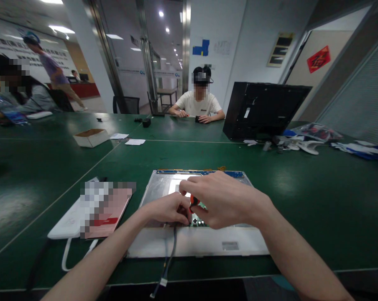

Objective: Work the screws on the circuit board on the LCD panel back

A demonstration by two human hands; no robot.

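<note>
A flat metal display panel [151, 188] lies on the green table in front of me, a blue circuit strip [236, 173] along its far edge. On its middle sits a green circuit board [199, 221], largely covered by my hands. My right hand [226, 198] is closed round the red and black handle of a screwdriver [193, 201], held over the board. Beside it, my left hand [173, 207] pinches low at the board's left side; what its fingertips hold is hidden. A dark cable [170, 255] runs from below my left hand over the panel's near edge.
Left of the panel lie a white power bank [66, 221] and a pinkish phone [113, 213] with white cables. Farther off are an open cardboard box [91, 137], a black monitor [264, 108] and plastic bags [320, 131]. A person [200, 100] sits opposite, handling small parts.
</note>
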